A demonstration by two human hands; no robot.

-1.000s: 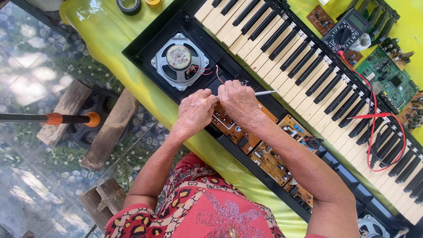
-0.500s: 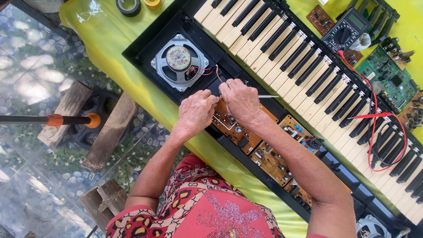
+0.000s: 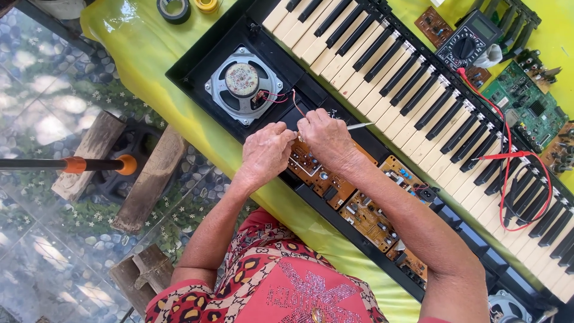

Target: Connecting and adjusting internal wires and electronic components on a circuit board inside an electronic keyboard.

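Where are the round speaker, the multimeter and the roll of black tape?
round speaker (image 3: 242, 81): head view, on its central magnet cap.
multimeter (image 3: 468, 45): head view, on its dial.
roll of black tape (image 3: 174, 9): head view, on the ring's visible side.

A black multimeter (image 3: 468, 40) sits beyond the keys on the yellow tablecloth (image 3: 149, 42), its red leads (image 3: 505, 157) trailing over them, with a green circuit board (image 3: 526, 106) beside it. Two tape rolls (image 3: 190, 7) lie at the cloth's far corner. Down on the pebbled floor are wooden blocks (image 3: 149, 179) and an orange-tipped rod (image 3: 72, 164).
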